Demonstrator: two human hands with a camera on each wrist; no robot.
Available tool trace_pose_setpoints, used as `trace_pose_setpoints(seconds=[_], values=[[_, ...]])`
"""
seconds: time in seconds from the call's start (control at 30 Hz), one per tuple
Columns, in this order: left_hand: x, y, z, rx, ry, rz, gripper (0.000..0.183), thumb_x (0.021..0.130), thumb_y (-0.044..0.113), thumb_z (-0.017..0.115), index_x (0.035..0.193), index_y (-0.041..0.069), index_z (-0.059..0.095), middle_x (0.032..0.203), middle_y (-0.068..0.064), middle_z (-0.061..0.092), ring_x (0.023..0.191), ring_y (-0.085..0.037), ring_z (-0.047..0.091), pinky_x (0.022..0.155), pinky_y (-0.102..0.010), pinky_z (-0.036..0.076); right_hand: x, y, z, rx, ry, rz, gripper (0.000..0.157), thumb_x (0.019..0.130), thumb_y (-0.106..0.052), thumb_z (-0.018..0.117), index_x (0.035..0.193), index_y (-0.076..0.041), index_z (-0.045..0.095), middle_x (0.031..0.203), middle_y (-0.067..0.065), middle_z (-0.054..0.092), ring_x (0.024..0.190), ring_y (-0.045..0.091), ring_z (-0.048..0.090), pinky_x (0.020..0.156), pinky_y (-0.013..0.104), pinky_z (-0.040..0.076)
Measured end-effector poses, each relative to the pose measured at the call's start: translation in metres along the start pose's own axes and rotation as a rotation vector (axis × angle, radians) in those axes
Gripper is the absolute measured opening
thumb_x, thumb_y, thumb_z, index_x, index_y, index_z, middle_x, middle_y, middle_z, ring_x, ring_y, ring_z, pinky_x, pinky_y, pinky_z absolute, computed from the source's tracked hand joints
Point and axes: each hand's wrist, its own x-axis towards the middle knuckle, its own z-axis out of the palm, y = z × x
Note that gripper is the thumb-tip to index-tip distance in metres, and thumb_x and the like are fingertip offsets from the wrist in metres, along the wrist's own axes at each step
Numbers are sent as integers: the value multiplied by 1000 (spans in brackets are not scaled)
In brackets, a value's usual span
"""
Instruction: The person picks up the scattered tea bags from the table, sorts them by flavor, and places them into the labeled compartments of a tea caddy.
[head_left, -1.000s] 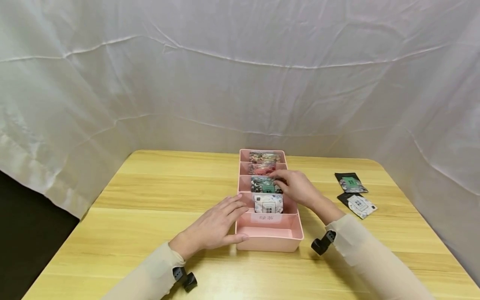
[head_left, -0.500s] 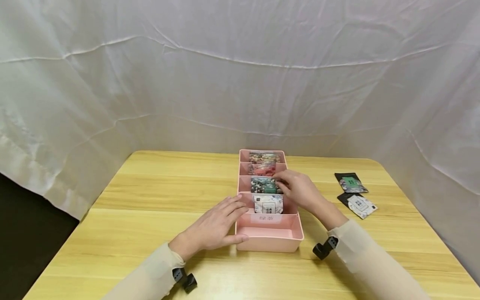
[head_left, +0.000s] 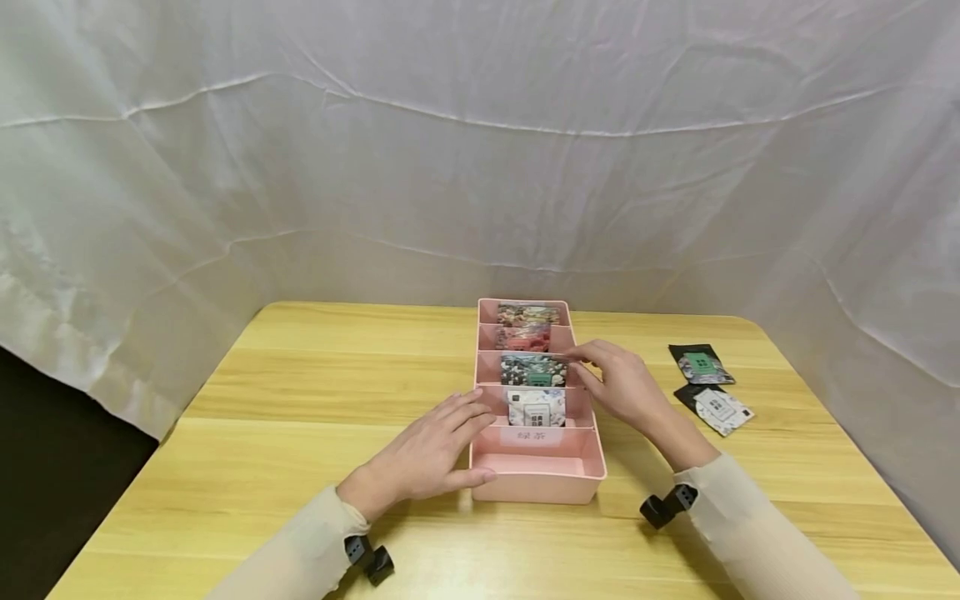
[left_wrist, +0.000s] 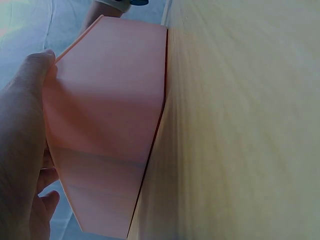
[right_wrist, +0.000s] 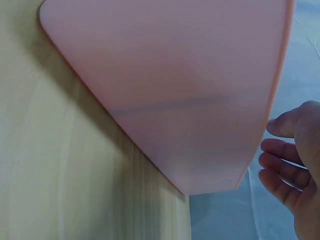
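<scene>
A long pink divided box (head_left: pixel 536 487) stands on the wooden table. My left hand (head_left: pixel 431 450) rests on its left rim near the front, fingers extended. At the right rim, my right hand (head_left: pixel 618 379) has its fingertips beside the third compartment from the back, loosely bent and holding nothing that I can see. In that compartment stands a sachet with a green label (head_left: pixel 534 369). A white floral sachet (head_left: pixel 537 408) is in the compartment in front of it. Behind are a sachet with a red label (head_left: pixel 522 338) and a beige patterned sachet (head_left: pixel 528 315).
To the right of the box lie a black sachet with a green label (head_left: pixel 702 365) and a white-and-black sachet (head_left: pixel 720 408). A paper label with writing (head_left: pixel 531 437) sits on the front divider. Pale cloth (head_left: pixel 480 167) hangs behind the table.
My right hand has let go of the green-labelled sachet and drawn back right to the box's rim. The sachet now shows uncovered. My left hand has stayed in place.
</scene>
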Motion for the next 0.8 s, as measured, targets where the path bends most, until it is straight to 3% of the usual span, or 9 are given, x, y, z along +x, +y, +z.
trace_pose_setpoints(seconds=[0.4, 0.67, 0.8], values=[[1, -1, 0, -7, 10, 11, 81, 96, 68, 30, 143, 3, 46, 148, -14, 43, 146, -28, 23, 118, -46, 21, -17, 23, -14, -41, 43, 107, 25, 97, -18, 63, 118, -7, 69, 114, 12, 67, 108, 33, 62, 90, 53, 50], [2, -2, 0, -7, 14, 17, 81, 96, 68, 30, 143, 3, 45, 148, -13, 44, 146, -28, 22, 118, -46, 21, -31, 43, -21, -48, 105, 125, 25, 96, -15, 63, 118, -4, 67, 112, 17, 67, 103, 36, 62, 85, 56, 49], [1, -1, 0, -6, 9, 14, 81, 96, 68, 31, 143, 4, 45, 148, -13, 44, 146, -28, 22, 118, -46, 21, -38, 54, -22, -55, 103, 173, 26, 96, -15, 63, 120, -3, 66, 114, 19, 65, 103, 39, 60, 84, 58, 49]])
